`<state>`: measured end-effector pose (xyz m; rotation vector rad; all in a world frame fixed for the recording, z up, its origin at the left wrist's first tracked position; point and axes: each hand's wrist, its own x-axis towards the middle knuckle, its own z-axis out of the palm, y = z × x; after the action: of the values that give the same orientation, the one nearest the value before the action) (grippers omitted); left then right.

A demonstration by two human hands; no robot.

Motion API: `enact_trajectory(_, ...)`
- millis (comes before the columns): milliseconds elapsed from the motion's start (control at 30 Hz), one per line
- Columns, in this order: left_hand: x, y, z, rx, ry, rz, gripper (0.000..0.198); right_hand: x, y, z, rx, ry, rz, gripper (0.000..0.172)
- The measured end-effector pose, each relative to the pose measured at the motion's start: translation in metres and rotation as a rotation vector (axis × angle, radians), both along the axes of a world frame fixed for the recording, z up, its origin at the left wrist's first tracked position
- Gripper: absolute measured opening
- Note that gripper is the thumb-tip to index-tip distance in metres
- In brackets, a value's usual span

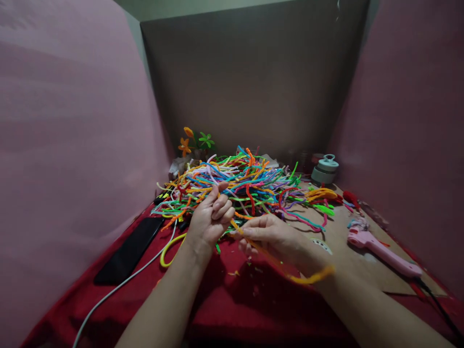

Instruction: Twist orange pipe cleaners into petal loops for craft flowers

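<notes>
A big tangled pile of coloured pipe cleaners (246, 186) lies on the red cloth (232, 299) in front of me. My left hand (212, 217) is closed, fingers curled round the upper end of an orange pipe cleaner (308, 278) at the pile's near edge. My right hand (268, 237) pinches the same orange pipe cleaner lower down; the strand runs under that hand and its free end sticks out to the right over my forearm. Both hands are close together, just in front of the pile.
A black phone (128, 251) with a white cable (119, 285) lies at left. A pink glue gun (380, 249) rests on brown cardboard (362, 275) at right. Tape rolls (325, 170) and pipe-cleaner flowers (194, 140) stand at the back. Pink and brown panels wall the space.
</notes>
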<state>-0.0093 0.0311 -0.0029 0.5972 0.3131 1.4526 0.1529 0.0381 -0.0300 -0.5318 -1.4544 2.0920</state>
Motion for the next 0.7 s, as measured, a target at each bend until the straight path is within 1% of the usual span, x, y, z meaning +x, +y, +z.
enact_trajectory(100, 0.0015, 0.0025, -0.0014, 0.013, 0.053, 0.029, 0.028, -0.0043, -0.0085, -0.0024, -0.019, -0.047, -0.04, 0.019)
enact_trajectory(167, 0.0012, 0.0046, -0.0027, 0.001, 0.13, 0.095, 0.024, -0.0041, -0.0076, -0.0029, -0.051, -0.023, -0.07, 0.017)
enact_trajectory(233, -0.0002, 0.0056, -0.0037, -0.021, 0.254, 0.187, 0.024, -0.0041, -0.0043, -0.0035, -0.07, 0.012, -0.115, 0.017)
enact_trajectory(300, -0.0027, 0.0048, -0.0043, -0.03, 0.433, 0.231, 0.027, -0.0048, -0.0012, -0.0035, -0.083, 0.037, -0.197, 0.018)
enact_trajectory(333, -0.0041, 0.0037, -0.0044, -0.029, 0.54, 0.224, 0.028, -0.0053, -0.0003, -0.0032, -0.087, 0.046, -0.239, 0.019)
enact_trajectory(400, -0.0065, 0.001, -0.0043, -0.027, 0.759, 0.159, 0.026, -0.0062, 0.0002, -0.0019, -0.076, 0.056, -0.31, 0.022)
enact_trajectory(467, -0.0072, -0.0013, -0.0041, -0.007, 0.932, 0.089, 0.023, -0.0066, -0.0006, -0.0001, -0.015, 0.06, -0.366, 0.022)
enact_trajectory(567, -0.0054, -0.0027, -0.0041, 0.074, 1.077, 0.056, 0.023, -0.0069, -0.0024, 0.0013, 0.091, 0.072, -0.423, 0.022)
enact_trajectory(633, -0.0035, -0.0032, -0.0041, 0.123, 1.131, 0.054, 0.023, -0.0072, -0.0031, 0.0008, 0.123, 0.077, -0.437, 0.022)
enact_trajectory(700, -0.0016, -0.004, -0.0037, 0.134, 1.173, 0.045, 0.023, -0.0078, -0.0032, -0.0004, 0.141, 0.076, -0.444, 0.022)
